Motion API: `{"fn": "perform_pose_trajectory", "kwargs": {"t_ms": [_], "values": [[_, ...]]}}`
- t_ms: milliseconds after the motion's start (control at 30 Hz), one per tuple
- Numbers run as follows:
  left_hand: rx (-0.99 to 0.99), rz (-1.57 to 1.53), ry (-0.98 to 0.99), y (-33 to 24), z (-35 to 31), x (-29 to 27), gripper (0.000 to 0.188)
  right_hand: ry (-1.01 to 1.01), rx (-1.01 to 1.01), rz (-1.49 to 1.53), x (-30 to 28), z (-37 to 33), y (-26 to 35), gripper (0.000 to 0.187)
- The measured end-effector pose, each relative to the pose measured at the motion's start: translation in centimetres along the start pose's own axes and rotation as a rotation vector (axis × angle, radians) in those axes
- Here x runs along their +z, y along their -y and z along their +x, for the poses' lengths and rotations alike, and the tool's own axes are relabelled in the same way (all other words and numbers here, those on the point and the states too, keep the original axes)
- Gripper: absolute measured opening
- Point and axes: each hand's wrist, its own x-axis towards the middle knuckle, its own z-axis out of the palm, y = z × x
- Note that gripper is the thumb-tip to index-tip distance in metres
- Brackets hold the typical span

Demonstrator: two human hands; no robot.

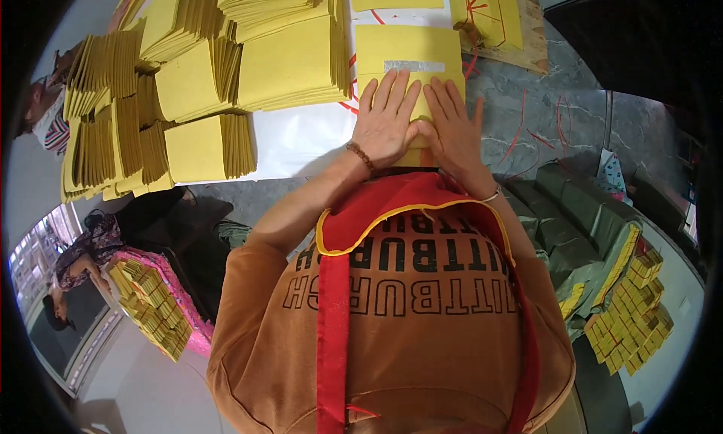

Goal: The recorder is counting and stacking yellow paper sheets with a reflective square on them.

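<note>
Flat on a yellow paper sheet or packet (407,44) with a silver strip (414,66) lies my left hand (387,118), fingers stretched out and a beaded bracelet on its wrist. My right hand (453,125) rests beside it on the same yellow paper, fingers extended and slightly spread. The thumbs meet near the paper's near part, and neither hand grips anything. My palms hide much of the paper's near half. To the left of my hands stand stacks of folded yellow paper (290,63) on the white tabletop (290,140).
A yellow bundle tied with red string (489,12) sits at the far right on a wooden board (533,39). Loose red strings (516,129) lie on the grey floor. Dark green wrapped bundles (576,216) are at my right. People sit at the left, near a pink-edged pile of yellow bundles (151,306).
</note>
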Motion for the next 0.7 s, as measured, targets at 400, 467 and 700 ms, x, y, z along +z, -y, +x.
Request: {"fn": "perform_pose_trajectory", "kwargs": {"t_ms": [400,467,700], "values": [[0.257,0.216,0.105,-0.8,-0.6,-1.8,0.063,-0.023,-0.002,0.350,-0.2,0.3,-2.1,0.044],[0.260,0.278,0.087,-1.2,-0.4,-1.6,0.061,0.032,0.523,1.301,-1.6,0.1,-3.5,0.035],[0.206,-0.028,0.031,0.4,1.3,-6.4,0.053,-0.440,0.714,1.424,-1.1,-0.7,-5.0,0.030]]}}
